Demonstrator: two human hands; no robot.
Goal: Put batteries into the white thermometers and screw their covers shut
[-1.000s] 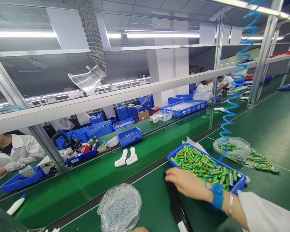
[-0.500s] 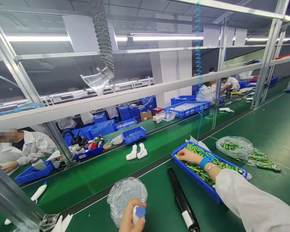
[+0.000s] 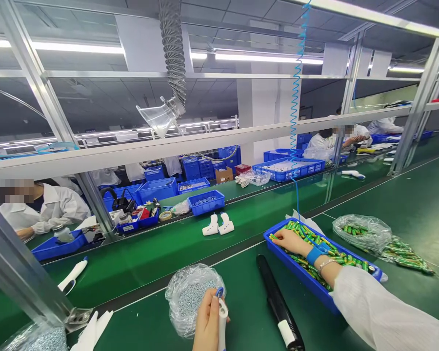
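Grasping a white plastic handheld housing [image 3: 223, 324] in its fingers, the clenched left hand [image 3: 207, 321] keeps the housing's long axis near vertical, blue-capped end pointing up, in front of a clear bag of grey pellets [image 3: 190, 300]. The right hand [image 3: 296, 243], wearing a blue wrist strap [image 3: 314, 254], lies over green batteries [image 3: 347, 261] in a blue tray [image 3: 303, 280]; whether it grips one cannot be told.

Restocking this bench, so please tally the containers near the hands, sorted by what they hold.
Blue plastic crate of green batteries: 1
Clear plastic bags of green batteries: 2
Clear plastic bags of grey pellets: 2
Total: 5
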